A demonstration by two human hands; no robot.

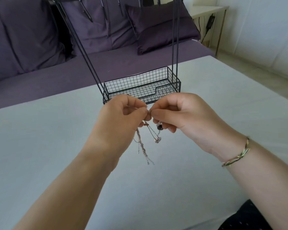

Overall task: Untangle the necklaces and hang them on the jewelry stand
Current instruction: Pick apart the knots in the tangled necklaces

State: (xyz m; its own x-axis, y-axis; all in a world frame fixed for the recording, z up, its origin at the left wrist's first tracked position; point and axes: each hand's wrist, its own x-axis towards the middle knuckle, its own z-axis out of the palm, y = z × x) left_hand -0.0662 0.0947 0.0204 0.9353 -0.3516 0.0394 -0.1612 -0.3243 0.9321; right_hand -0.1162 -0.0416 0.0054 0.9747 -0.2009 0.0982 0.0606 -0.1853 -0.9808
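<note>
**A:** While the necklaces [143, 143] hang clear of the table [56, 146], where does the knot sit?

**B:** Right between the fingers [138, 112]. Both the left hand [121, 113] and the right hand [181, 115] pinch it, thumb to forefinger, tips almost touching. Neither hand is nearer.

**A:** Long axis?

**B:** Straight down. Loose chains dangle below the pinch, with a dark pendant [160, 127] tucked under the right palm.

**A:** And the target?

**B:** Just behind the hands stands the jewelry stand [175, 47], its uprights running out of frame. Nothing shows inside its wire basket [140, 83].
</note>
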